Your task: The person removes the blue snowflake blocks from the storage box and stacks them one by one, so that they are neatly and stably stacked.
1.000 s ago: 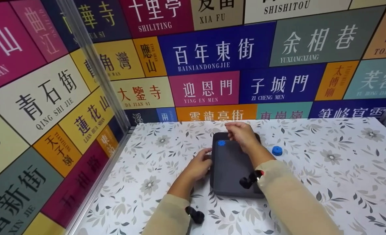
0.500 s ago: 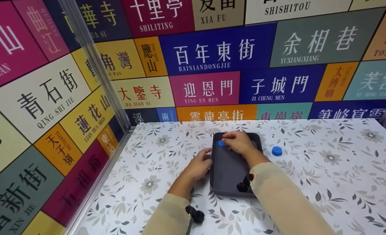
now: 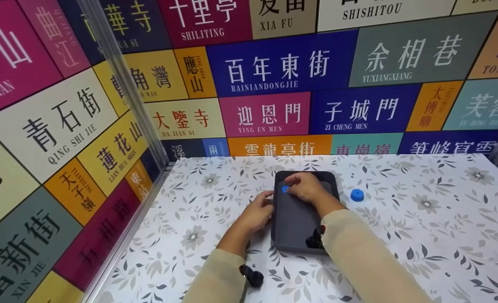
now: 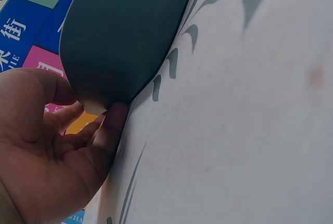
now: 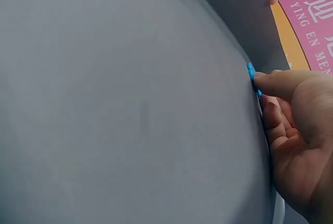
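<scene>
In the head view a dark grey rectangular tray (image 3: pixel 303 223) lies on the patterned table. My right hand (image 3: pixel 308 186) reaches into its far left corner. Thumb and fingertips pinch a small flat blue piece with a notched, flower-like edge (image 3: pixel 284 189). The right wrist view shows this blue piece (image 5: pixel 253 78) tilted up on edge, close to the tray floor, partly covered by the thumb. My left hand (image 3: pixel 257 212) grips the tray at its left side. In the left wrist view, thumb and fingers of the left hand (image 4: pixel 57 146) meet the tray's outer wall (image 4: pixel 119 37).
To the right of the tray sits a short stack of similar blue pieces (image 3: pixel 357 195), round with a hole in the middle. The table (image 3: pixel 425 235) has a white leaf-and-flower cover. A wall of coloured name panels (image 3: pixel 278 63) rises behind and on the left.
My right hand has come from above the tray's far end down to the blue piece in the corner and pinched it. The piece has shifted slightly towards me and tilted. The left hand stays put.
</scene>
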`<action>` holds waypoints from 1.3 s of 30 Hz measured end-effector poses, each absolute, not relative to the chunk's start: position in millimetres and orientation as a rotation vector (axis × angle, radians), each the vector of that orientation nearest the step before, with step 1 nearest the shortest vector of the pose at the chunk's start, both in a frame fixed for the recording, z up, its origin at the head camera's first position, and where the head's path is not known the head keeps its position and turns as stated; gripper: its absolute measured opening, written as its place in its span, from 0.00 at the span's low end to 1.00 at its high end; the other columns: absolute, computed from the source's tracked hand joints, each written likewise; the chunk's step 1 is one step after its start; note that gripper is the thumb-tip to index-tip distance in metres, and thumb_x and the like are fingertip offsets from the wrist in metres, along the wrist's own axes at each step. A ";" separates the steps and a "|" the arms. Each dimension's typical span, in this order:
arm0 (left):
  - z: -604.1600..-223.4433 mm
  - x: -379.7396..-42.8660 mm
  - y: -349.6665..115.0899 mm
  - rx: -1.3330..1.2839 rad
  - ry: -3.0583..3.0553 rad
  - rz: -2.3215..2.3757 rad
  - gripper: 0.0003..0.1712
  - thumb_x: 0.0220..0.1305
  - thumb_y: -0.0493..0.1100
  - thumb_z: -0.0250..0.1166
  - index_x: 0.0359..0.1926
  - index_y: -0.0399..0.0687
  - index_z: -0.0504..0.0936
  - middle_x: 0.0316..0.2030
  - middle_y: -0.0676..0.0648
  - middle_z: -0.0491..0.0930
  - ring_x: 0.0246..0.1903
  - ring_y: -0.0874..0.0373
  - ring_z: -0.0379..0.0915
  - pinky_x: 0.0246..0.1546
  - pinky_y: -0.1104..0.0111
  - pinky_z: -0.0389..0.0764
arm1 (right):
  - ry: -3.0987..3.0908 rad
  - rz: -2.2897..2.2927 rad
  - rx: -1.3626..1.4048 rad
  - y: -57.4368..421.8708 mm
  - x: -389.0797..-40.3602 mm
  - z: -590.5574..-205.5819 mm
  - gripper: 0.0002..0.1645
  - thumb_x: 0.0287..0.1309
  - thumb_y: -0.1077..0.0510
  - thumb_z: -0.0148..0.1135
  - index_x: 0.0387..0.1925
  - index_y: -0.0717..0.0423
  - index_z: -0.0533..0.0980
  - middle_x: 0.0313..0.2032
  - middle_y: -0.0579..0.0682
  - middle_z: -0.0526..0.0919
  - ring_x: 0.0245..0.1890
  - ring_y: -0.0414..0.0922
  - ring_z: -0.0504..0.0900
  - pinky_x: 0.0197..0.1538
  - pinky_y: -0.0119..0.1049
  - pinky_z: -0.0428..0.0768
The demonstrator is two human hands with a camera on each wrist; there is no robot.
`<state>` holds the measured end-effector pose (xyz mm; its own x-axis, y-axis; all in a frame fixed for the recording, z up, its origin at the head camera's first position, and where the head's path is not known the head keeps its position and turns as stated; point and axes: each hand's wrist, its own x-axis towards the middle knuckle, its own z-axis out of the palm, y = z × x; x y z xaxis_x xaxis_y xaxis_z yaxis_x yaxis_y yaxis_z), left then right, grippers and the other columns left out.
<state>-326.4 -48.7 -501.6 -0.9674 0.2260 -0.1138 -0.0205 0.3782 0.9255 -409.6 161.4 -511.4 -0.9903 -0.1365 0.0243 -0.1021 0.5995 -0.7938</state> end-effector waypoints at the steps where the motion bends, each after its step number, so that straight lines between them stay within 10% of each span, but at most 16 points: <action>1: -501.7 -326.5 -48.8 0.189 2.418 1.628 0.36 0.68 0.41 0.56 0.78 0.52 0.71 0.64 0.40 0.82 0.45 0.53 0.81 0.35 0.68 0.78 | 2.781 -1.365 -0.214 161.3 -409.8 -511.4 0.21 0.60 0.63 0.71 0.56 0.61 0.86 0.51 0.60 0.90 0.49 0.52 0.86 0.54 0.40 0.82; 39: -502.3 -326.6 -48.4 0.139 2.404 1.629 0.36 0.68 0.42 0.57 0.77 0.56 0.71 0.66 0.41 0.81 0.48 0.51 0.83 0.40 0.66 0.82 | 2.657 -1.800 -0.037 163.6 -407.3 -483.2 0.16 0.69 0.55 0.69 0.52 0.61 0.88 0.38 0.51 0.91 0.32 0.38 0.86 0.39 0.30 0.85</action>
